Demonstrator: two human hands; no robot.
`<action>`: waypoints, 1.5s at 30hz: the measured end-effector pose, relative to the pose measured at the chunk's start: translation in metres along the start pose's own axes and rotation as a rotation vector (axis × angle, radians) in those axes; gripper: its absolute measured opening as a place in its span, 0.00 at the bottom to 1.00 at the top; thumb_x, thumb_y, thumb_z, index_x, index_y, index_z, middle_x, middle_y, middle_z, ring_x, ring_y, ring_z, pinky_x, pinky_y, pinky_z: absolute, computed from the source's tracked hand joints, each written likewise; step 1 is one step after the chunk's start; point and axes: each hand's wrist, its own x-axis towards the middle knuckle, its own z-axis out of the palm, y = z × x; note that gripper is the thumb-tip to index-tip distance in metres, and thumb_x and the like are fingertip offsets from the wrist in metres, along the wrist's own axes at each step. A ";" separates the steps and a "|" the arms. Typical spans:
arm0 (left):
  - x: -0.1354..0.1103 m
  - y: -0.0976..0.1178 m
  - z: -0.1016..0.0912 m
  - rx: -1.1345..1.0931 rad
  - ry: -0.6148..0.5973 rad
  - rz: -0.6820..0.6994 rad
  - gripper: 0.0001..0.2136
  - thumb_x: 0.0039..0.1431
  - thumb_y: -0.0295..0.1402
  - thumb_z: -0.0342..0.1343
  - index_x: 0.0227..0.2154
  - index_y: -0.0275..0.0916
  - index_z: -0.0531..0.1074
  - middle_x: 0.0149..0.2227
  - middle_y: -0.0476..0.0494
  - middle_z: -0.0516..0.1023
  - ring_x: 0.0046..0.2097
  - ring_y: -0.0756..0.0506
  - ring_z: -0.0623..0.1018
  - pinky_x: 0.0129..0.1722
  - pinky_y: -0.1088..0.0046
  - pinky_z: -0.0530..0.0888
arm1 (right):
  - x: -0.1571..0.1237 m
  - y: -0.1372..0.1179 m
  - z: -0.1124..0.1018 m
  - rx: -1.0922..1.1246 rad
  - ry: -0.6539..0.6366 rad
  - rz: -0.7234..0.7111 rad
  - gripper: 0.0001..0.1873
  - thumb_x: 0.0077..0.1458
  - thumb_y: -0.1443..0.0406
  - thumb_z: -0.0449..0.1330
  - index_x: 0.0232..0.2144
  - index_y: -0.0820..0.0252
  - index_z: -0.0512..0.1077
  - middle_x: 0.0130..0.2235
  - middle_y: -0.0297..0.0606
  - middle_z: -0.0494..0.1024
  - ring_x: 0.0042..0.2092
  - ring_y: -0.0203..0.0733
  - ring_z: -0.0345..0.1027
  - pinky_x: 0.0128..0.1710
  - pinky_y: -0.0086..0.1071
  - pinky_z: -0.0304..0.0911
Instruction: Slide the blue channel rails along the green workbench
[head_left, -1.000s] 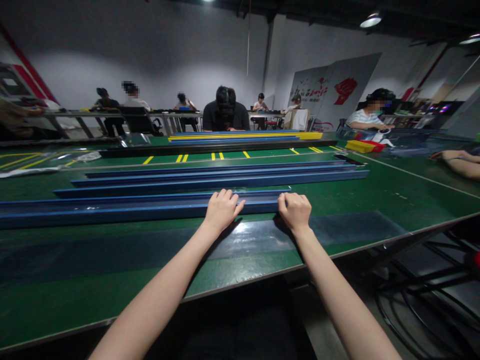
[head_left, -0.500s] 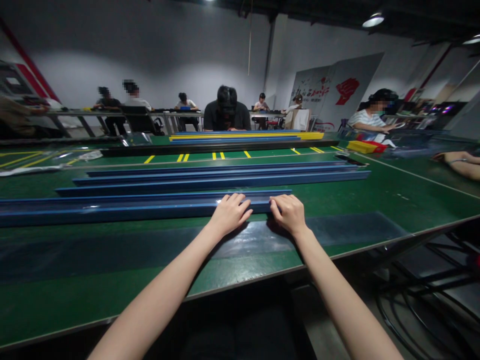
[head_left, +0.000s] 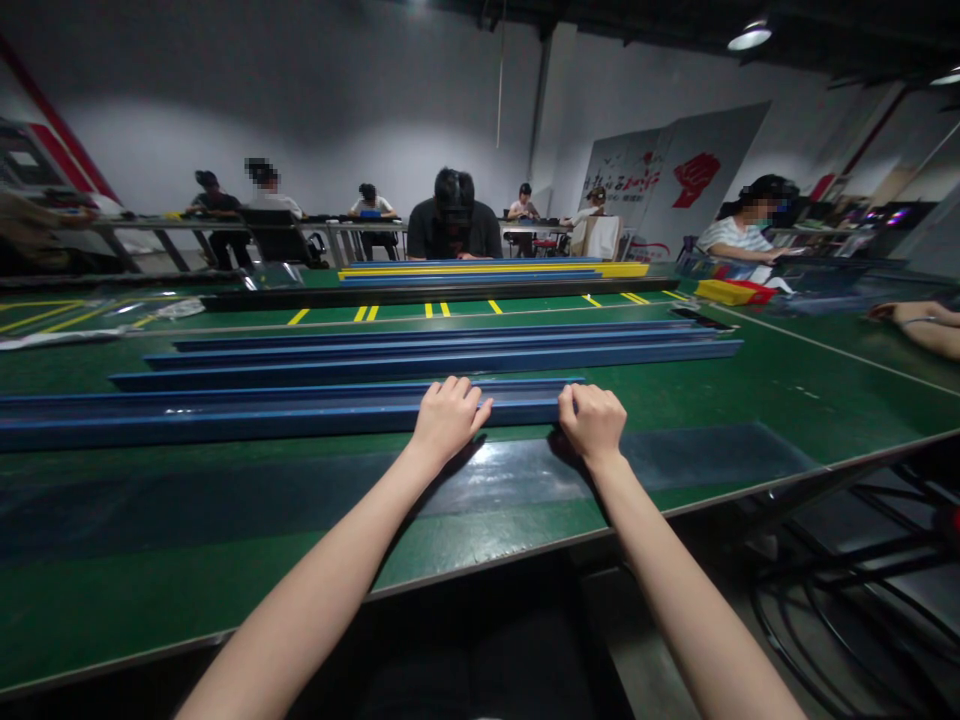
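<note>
A long blue U-shaped channel strip (head_left: 262, 420) lies across the table in front of me, with shiny clear film visible along its inside. My left hand (head_left: 448, 418) reaches over its near wall, fingers inside the channel and thumb along the wall. At the strip's right end, my right hand (head_left: 595, 415) is closed, with its thumb and curled fingers at the edge; its fingertips are partly hidden. Nearer to me, a flat translucent plastic strip (head_left: 697, 455) lies on the green tabletop, passing beneath both wrists.
Several more blue channel strips (head_left: 442, 362) lie just beyond. Farther back are a long black strip (head_left: 450, 294) and yellow strips (head_left: 630, 270). A yellow tray (head_left: 731, 292) stands at right. A co-worker (head_left: 454, 225) sits opposite; another person's arm (head_left: 919, 325) rests at right.
My right hand has slid right along the channel to its end. My left hand has shifted slightly left, so the hands are farther apart. The channel looks unmoved.
</note>
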 end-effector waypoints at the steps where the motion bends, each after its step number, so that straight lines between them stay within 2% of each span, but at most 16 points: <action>1: 0.000 0.000 0.001 -0.005 -0.001 0.012 0.15 0.62 0.37 0.41 0.29 0.36 0.70 0.33 0.40 0.73 0.38 0.43 0.70 0.34 0.67 0.61 | 0.000 -0.001 0.000 0.011 -0.014 -0.025 0.20 0.57 0.64 0.45 0.16 0.59 0.65 0.20 0.38 0.69 0.25 0.36 0.58 0.30 0.32 0.46; 5: -0.002 0.003 0.003 -0.030 -0.014 0.102 0.13 0.62 0.37 0.42 0.34 0.36 0.70 0.37 0.40 0.73 0.40 0.43 0.70 0.36 0.68 0.62 | 0.000 -0.005 -0.002 0.039 -0.052 -0.121 0.20 0.57 0.64 0.45 0.16 0.59 0.65 0.20 0.37 0.70 0.26 0.36 0.58 0.30 0.32 0.46; 7: -0.003 0.005 0.005 -0.034 -0.028 0.144 0.13 0.62 0.37 0.42 0.37 0.36 0.69 0.39 0.40 0.73 0.41 0.43 0.70 0.36 0.68 0.62 | 0.001 -0.005 -0.004 0.048 -0.039 -0.107 0.19 0.57 0.65 0.45 0.17 0.59 0.66 0.21 0.37 0.70 0.27 0.37 0.59 0.31 0.32 0.47; 9: -0.003 0.007 0.005 -0.037 -0.038 0.162 0.13 0.62 0.36 0.42 0.38 0.36 0.69 0.40 0.40 0.72 0.42 0.43 0.70 0.37 0.68 0.62 | 0.002 -0.004 -0.004 0.069 0.008 -0.035 0.18 0.57 0.65 0.44 0.21 0.59 0.68 0.24 0.38 0.72 0.29 0.38 0.61 0.32 0.32 0.48; 11: -0.003 0.008 0.006 -0.040 -0.041 0.164 0.13 0.62 0.36 0.42 0.38 0.36 0.69 0.40 0.40 0.72 0.42 0.43 0.70 0.37 0.68 0.62 | 0.003 0.002 -0.004 0.091 0.080 0.102 0.17 0.57 0.65 0.44 0.25 0.60 0.70 0.27 0.41 0.74 0.32 0.40 0.63 0.33 0.32 0.50; 14: -0.003 0.008 0.006 -0.042 -0.044 0.161 0.13 0.62 0.36 0.42 0.38 0.36 0.69 0.41 0.40 0.72 0.42 0.43 0.70 0.37 0.68 0.63 | 0.003 0.016 -0.001 0.081 0.124 0.421 0.20 0.57 0.62 0.41 0.29 0.61 0.72 0.28 0.44 0.74 0.31 0.42 0.62 0.31 0.32 0.50; 16: -0.004 0.008 0.006 -0.043 -0.044 0.162 0.13 0.62 0.35 0.42 0.38 0.36 0.69 0.41 0.39 0.72 0.42 0.43 0.70 0.37 0.68 0.63 | 0.002 0.028 0.001 0.071 0.028 0.653 0.26 0.58 0.59 0.38 0.26 0.60 0.74 0.23 0.42 0.71 0.25 0.40 0.60 0.27 0.32 0.49; 19: -0.004 0.007 0.006 -0.047 -0.042 0.161 0.13 0.62 0.35 0.41 0.38 0.36 0.69 0.41 0.39 0.72 0.42 0.43 0.70 0.37 0.68 0.63 | 0.001 0.039 0.003 0.125 -0.134 0.789 0.33 0.57 0.55 0.35 0.20 0.58 0.75 0.18 0.42 0.69 0.22 0.39 0.58 0.26 0.32 0.48; 23: -0.003 0.008 0.006 -0.049 -0.046 0.160 0.13 0.62 0.35 0.41 0.38 0.36 0.69 0.41 0.39 0.72 0.42 0.43 0.70 0.37 0.68 0.63 | 0.002 0.039 0.002 0.178 -0.201 0.787 0.35 0.57 0.51 0.35 0.22 0.60 0.77 0.19 0.47 0.71 0.23 0.42 0.61 0.27 0.34 0.51; 28: -0.003 0.008 0.007 -0.044 -0.046 0.162 0.13 0.61 0.35 0.41 0.39 0.36 0.69 0.41 0.40 0.72 0.42 0.43 0.70 0.38 0.68 0.63 | 0.004 0.034 -0.003 0.177 -0.312 0.823 0.34 0.58 0.54 0.34 0.25 0.60 0.78 0.24 0.49 0.75 0.29 0.47 0.66 0.30 0.36 0.53; 34: -0.003 0.009 0.005 -0.050 -0.042 0.170 0.12 0.62 0.35 0.42 0.37 0.36 0.69 0.39 0.40 0.73 0.41 0.44 0.70 0.37 0.68 0.63 | 0.004 0.032 -0.007 0.113 -0.288 0.805 0.36 0.57 0.53 0.34 0.26 0.64 0.78 0.26 0.53 0.75 0.31 0.48 0.68 0.32 0.36 0.55; 45: -0.003 0.011 0.005 -0.037 0.002 0.208 0.10 0.60 0.36 0.45 0.33 0.36 0.69 0.36 0.42 0.72 0.38 0.45 0.70 0.35 0.70 0.63 | 0.008 0.029 -0.014 0.093 -0.366 0.878 0.36 0.57 0.54 0.33 0.31 0.67 0.78 0.33 0.56 0.76 0.38 0.52 0.68 0.38 0.38 0.57</action>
